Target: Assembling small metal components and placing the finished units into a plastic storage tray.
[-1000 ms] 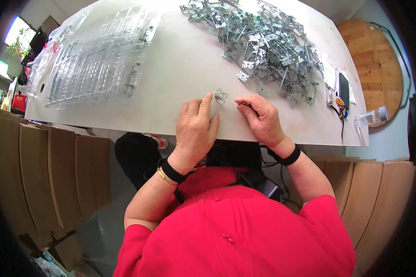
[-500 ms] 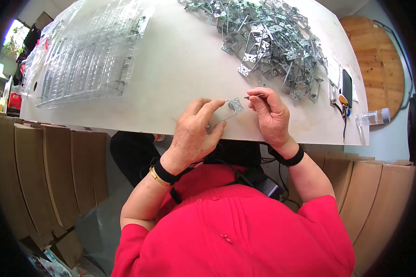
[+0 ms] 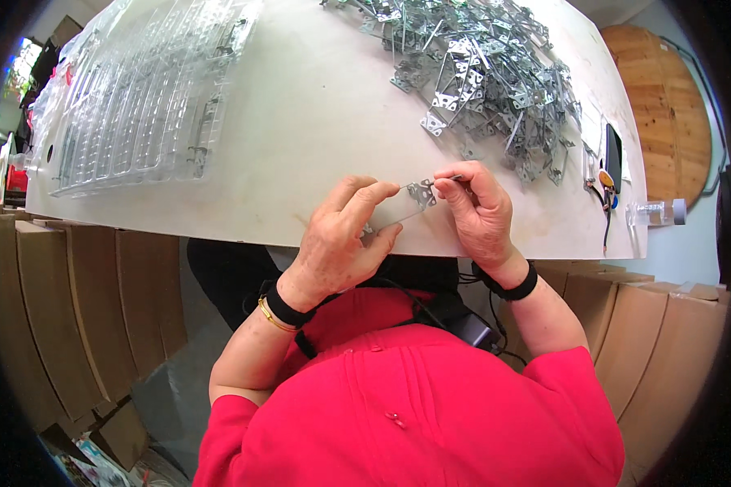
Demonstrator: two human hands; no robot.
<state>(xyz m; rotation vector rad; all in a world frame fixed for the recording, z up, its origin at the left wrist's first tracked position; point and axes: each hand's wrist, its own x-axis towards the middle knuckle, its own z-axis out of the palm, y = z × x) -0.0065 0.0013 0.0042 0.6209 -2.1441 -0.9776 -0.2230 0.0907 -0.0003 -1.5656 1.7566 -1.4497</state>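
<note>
Near the front edge of the table, my left hand (image 3: 339, 231) is closed on a small metal bracket (image 3: 421, 194), a perforated silvery plate with thin rods running back between my fingers and thumb. The rods' far ends are hidden in that hand. Opposite it, my right hand (image 3: 486, 217) pinches a thin dark metal piece (image 3: 456, 177) between thumb and fingers; most of it is covered, so I cannot tell its kind. Its tip is at or very close to the right side of the bracket plate.
A large heap of similar metal brackets (image 3: 495, 89) lies at the back right. Clear plastic trays (image 3: 150, 105) stand at the left. On the right edge are a phone (image 3: 613, 154), a cable (image 3: 605, 215) and a clear plastic bottle (image 3: 654, 213). Cardboard boxes (image 3: 89, 308) flank the table below.
My right hand has moved slightly left and down, bringing the thin piece up to the bracket. The bracket has shifted a little right and turned in my left hand.
</note>
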